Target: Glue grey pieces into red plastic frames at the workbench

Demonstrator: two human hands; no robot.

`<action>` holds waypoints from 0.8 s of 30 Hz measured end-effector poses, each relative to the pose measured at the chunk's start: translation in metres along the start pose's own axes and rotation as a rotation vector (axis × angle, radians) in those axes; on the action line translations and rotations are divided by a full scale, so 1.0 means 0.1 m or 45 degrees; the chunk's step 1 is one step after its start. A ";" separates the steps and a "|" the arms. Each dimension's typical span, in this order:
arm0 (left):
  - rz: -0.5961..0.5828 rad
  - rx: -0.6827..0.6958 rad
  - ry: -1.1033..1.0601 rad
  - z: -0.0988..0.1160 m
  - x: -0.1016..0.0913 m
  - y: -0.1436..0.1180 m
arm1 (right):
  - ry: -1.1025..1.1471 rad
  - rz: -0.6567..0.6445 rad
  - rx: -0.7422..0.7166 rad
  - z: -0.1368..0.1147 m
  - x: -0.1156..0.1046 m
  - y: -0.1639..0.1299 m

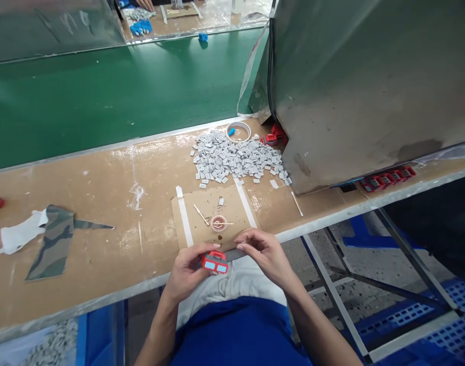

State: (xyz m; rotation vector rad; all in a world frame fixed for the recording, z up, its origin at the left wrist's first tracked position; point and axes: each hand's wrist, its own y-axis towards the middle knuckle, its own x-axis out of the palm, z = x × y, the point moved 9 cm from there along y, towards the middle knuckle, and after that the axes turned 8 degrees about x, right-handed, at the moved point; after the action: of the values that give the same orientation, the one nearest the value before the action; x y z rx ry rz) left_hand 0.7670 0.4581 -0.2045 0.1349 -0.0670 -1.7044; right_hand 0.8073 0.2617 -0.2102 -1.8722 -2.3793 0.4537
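Note:
My left hand (187, 268) is closed around a small red and grey toy vehicle part (215, 262) with two pale blue windows facing me. To its right, my right hand (263, 250) has thumb and forefinger pinched together; whatever may be between them is too small to make out. Just beyond both hands lies a cardboard sheet (196, 203) held by white tape strips. On it sit a small round dish (218, 229) with a thin stick across it, a cotton swab (201, 214) and a single small grey piece (221, 202).
A heap of small grey pieces (232, 157) spreads behind the cardboard, with a tape roll (249, 133) at its back. A metal panel (362, 101) blocks the right side; red parts (388, 178) line its base. Camouflage cloth (55, 244) lies left. Beyond runs a green belt (121, 96).

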 end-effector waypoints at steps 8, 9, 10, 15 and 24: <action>-0.030 -0.001 0.002 0.00 0.01 0.02 | -0.069 -0.041 -0.014 -0.10 0.00 -0.05; -0.037 -0.002 0.004 0.00 0.01 0.03 | -0.069 -0.067 -0.010 -0.12 0.05 -0.06; -0.040 0.000 -0.005 0.00 0.01 0.03 | -0.070 -0.098 -0.019 -0.15 0.09 -0.08; -0.001 0.017 -0.110 -0.01 -0.01 0.01 | 0.030 -0.172 -0.094 -0.40 0.23 -0.11; 0.093 -0.214 -0.242 -0.21 -0.01 -0.09 | 0.060 -0.196 -0.060 -0.44 0.30 -0.08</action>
State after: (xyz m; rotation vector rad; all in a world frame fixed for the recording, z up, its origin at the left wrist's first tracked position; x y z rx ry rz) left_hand 0.7607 0.4610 -0.2266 -0.1534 -0.0691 -1.6383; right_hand 0.8026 0.2966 -0.1695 -1.6806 -2.5000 0.3393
